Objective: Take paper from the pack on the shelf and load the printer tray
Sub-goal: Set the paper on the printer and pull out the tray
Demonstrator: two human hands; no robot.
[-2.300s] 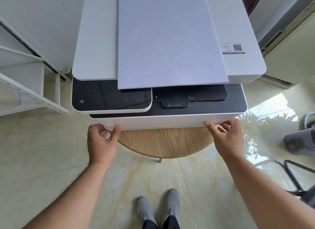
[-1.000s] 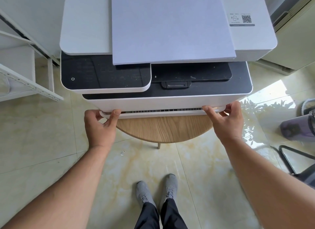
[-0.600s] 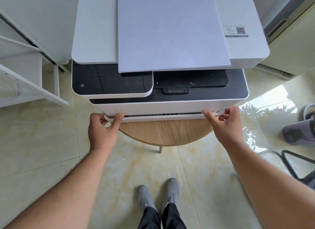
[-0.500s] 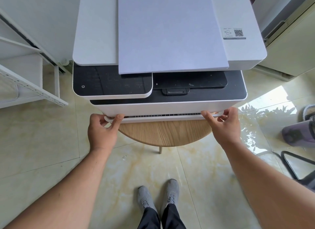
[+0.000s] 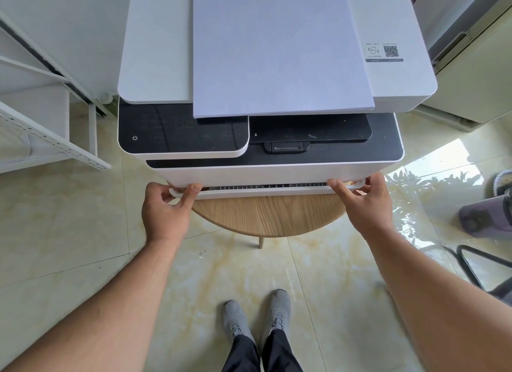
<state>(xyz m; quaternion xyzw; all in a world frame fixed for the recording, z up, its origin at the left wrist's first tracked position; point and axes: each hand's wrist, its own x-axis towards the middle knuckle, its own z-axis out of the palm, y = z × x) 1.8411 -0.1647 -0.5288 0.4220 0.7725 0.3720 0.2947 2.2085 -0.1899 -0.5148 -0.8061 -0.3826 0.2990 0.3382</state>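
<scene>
Moved since 2.3 s ago: printer tray (image 5: 266, 191), then flush with the printer's front, now drawn out a little way so that a dark ribbed slit shows above its lip; over the last half second it sits much the same

Near — shoes (image 5: 257, 320) and dark trouser legs on the pale tiled floor (image 5: 69, 233)

Hands — left hand (image 5: 165, 209) pinching the tray's left corner, thumb on top and fingers curled under; right hand (image 5: 365, 205) pinching the right corner the same way. Both placed as in the earlier frames

Worktop — round wooden worktop (image 5: 268, 216) carries the printer (image 5: 277, 174); tray lip overhangs its edge

On the printer — black control panel (image 5: 180, 133) at left; stack of paper (image 5: 277, 50) lying flat on the white lid, its near edge overhanging the output slot. QR label (image 5: 383, 52) on the lid at right

Far left — white metal shelf (image 5: 50, 138); the pack cannot be made out

Status, judged: paper fetched and parked on the lid; tray opening begun only. Left: pull the tray out fully, lift the stack in, square it, close the tray
</scene>
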